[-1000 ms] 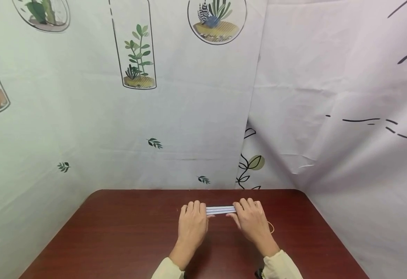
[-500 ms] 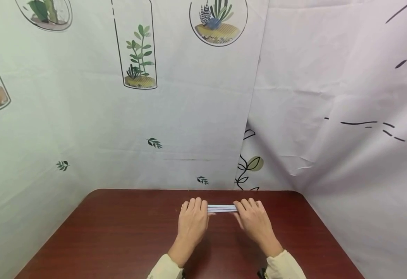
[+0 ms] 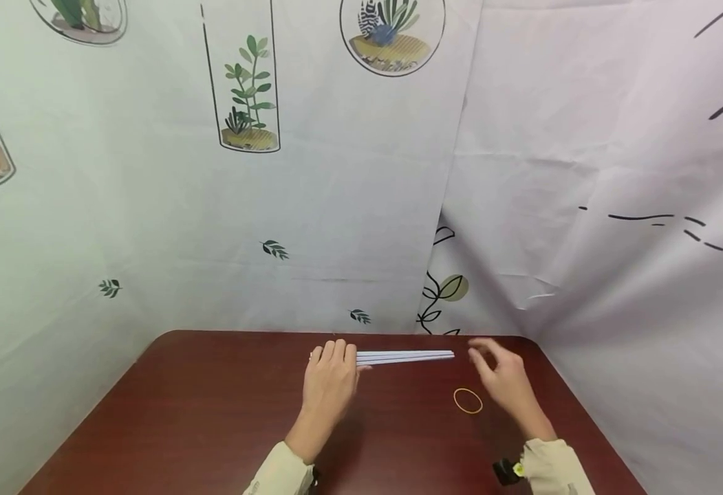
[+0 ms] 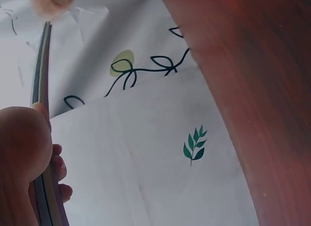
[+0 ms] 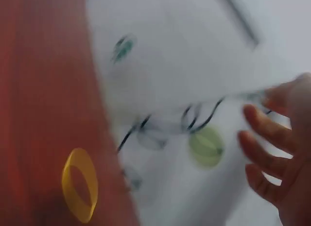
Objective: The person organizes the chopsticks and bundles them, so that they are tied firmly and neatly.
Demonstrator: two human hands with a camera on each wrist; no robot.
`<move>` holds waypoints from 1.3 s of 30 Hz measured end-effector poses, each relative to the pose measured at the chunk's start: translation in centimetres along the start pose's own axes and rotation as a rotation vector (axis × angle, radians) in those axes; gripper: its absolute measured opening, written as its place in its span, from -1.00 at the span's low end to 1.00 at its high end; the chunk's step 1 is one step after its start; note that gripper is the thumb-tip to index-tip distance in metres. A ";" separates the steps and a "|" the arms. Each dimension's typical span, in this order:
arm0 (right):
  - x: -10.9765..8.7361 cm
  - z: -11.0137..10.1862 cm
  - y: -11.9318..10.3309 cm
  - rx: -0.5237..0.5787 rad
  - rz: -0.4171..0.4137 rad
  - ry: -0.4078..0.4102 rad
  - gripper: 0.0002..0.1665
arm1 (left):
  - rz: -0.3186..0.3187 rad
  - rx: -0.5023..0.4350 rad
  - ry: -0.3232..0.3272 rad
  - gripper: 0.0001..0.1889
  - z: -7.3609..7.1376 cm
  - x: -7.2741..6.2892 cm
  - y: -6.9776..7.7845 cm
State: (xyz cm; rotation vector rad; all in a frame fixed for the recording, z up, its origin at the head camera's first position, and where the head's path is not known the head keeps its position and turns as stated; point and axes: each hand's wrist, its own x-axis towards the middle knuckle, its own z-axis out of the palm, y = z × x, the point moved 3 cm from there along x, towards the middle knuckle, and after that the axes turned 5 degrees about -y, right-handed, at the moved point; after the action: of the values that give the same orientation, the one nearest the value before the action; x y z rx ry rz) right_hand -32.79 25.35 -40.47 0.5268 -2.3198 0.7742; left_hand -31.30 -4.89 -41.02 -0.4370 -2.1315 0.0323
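While my left hand grips one end of a bundle of pale sticks, my right hand is free of it, just beyond the other end. The left fingers are curled over the sticks, with the thumb showing below them; from the left wrist, I see fingertips come round the far side. The bundle lies nearly level across my view, running from my left fist toward the right hand, and its tips are slightly fanned, so that several separate edges show. A small gap stands between those tips and my right fingers.

My right hand holds nothing: its fingers are loosely bent and the thumb is apart from the forefinger. Near it, and closer to me than the stick tips, a thin yellow loop lies on the dark red counter, touching neither hand.

Both my arms end in cream sleeves, and a small black device shows by the right cuff. Behind the counter hangs white cloth printed with plants in outlined jars, little green sprigs and a leafy vine. The right wrist's view is blurred, though the loop is clear enough there.
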 end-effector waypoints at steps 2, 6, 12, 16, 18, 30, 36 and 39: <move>-0.9 1.2 1.5 -0.070 0.134 -0.174 -0.89 | 0.006 -0.007 0.000 -0.53 -0.1 0.0 -0.3; -3.2 4.1 3.3 -0.196 0.279 -0.471 -0.84 | 0.023 -0.017 -0.009 -0.55 -0.2 0.0 -0.7; -4.8 6.2 3.8 -0.272 0.272 -0.546 -0.72 | 0.008 -0.022 -0.016 -0.56 -0.4 0.0 -1.0; -4.7 6.3 3.6 -0.114 0.322 -0.538 -0.70 | 0.010 -0.025 -0.015 -0.56 -0.5 -0.1 -1.1; -4.4 6.1 3.6 0.069 0.388 -0.490 -0.76 | 0.015 -0.018 -0.019 -0.55 -0.6 -0.1 -1.1; -2.3 1.8 1.2 1.273 0.753 -0.354 -0.74 | 0.013 -0.012 -0.033 -0.57 -0.5 -0.2 -1.2; -1.8 1.3 0.7 1.326 0.636 -0.320 -0.76 | 0.013 -0.013 -0.044 -0.59 -0.7 -0.2 -1.3; -1.8 1.2 0.6 1.353 0.538 -0.350 -0.73 | 0.014 -0.012 -0.045 -0.58 -0.8 -0.2 -1.3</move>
State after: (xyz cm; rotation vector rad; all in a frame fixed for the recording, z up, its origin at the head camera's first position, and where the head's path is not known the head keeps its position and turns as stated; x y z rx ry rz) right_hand -32.36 25.28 -42.65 0.5775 -1.8968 2.7011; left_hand -30.93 -6.23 -40.45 -0.4618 -2.1738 0.0376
